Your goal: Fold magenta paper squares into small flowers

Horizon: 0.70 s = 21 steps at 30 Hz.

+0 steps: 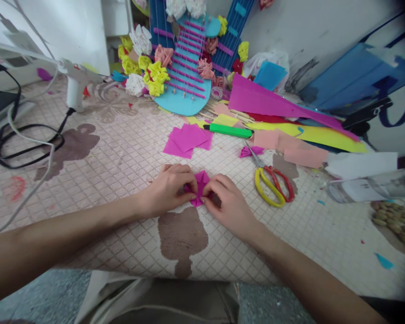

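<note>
Two bare hands work one small magenta paper piece point(202, 178), which lies low over the quilted tablecloth point(121, 177), centred in front of the person and just beyond the large brown patch point(182, 234). Left hand point(175, 185): thumb and forefinger brought close together, pinching the paper's left side. Right hand point(227, 198): same narrow pinch, at the right side; the other fingers curl inward. Creases appear to meet near the middle of the piece; exact fold pattern too small to read. Step in hand, as judged: shaping or creasing the folds. Notes on method: keep both pinches level and matched, hold one side steady while the other presses, and run a fingertip outward from the centre so each crease sets sharp. Thin stock likely tears or wrinkles if pulled sideways; use light pressure. Flat magenta squares point(189, 138) sit beyond the hands; scissors point(261, 164) lie to the right, apart from the work.
</note>
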Each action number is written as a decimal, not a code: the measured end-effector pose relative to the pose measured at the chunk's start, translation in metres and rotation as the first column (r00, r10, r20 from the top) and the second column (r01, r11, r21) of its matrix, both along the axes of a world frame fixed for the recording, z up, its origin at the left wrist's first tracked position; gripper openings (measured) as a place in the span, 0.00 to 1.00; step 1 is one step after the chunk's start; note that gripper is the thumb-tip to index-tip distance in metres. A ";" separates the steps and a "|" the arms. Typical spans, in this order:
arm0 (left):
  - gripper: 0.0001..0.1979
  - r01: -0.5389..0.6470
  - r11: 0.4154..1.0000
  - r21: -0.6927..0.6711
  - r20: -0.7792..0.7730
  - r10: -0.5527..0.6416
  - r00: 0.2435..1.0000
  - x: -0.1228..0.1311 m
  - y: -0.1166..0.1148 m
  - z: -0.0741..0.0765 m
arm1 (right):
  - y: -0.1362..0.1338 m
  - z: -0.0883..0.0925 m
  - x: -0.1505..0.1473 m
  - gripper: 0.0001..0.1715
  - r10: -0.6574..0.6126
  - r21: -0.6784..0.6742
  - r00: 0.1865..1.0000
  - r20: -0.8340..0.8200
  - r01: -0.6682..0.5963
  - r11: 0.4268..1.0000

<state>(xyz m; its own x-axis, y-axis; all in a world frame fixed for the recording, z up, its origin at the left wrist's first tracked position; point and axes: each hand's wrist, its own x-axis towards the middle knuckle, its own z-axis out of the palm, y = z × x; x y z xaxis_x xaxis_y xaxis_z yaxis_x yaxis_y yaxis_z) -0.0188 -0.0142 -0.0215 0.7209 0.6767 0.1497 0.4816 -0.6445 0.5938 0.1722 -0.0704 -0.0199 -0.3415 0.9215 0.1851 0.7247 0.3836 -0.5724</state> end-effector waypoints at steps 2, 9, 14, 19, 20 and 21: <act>0.02 0.000 1.000 -0.001 0.003 0.000 1.000 0.000 0.000 -0.001 | 0.000 0.000 0.000 0.06 0.009 -0.004 1.000 -0.015 -0.009 1.000; 0.02 0.000 1.000 -0.007 -0.019 0.000 1.000 0.000 -0.001 -0.001 | -0.001 0.001 -0.001 0.06 0.034 -0.021 0.999 -0.023 -0.034 0.999; 0.02 0.012 1.000 0.004 -0.030 -0.012 0.999 -0.001 -0.001 0.001 | -0.002 0.001 -0.001 0.04 0.026 -0.018 1.000 -0.008 -0.026 0.999; 0.04 0.029 0.999 0.026 -0.030 -0.028 0.999 -0.002 -0.001 0.001 | -0.003 0.002 -0.002 0.04 0.017 -0.022 0.999 0.030 -0.017 1.000; 0.04 0.033 0.999 0.025 -0.035 -0.032 0.999 -0.002 -0.002 0.002 | -0.003 0.002 -0.003 0.04 0.015 -0.026 0.999 0.040 -0.014 1.000; 0.05 0.038 0.999 0.022 -0.039 -0.037 0.999 -0.002 -0.002 0.002 | -0.003 0.003 -0.003 0.04 0.013 -0.030 0.999 0.050 -0.011 0.999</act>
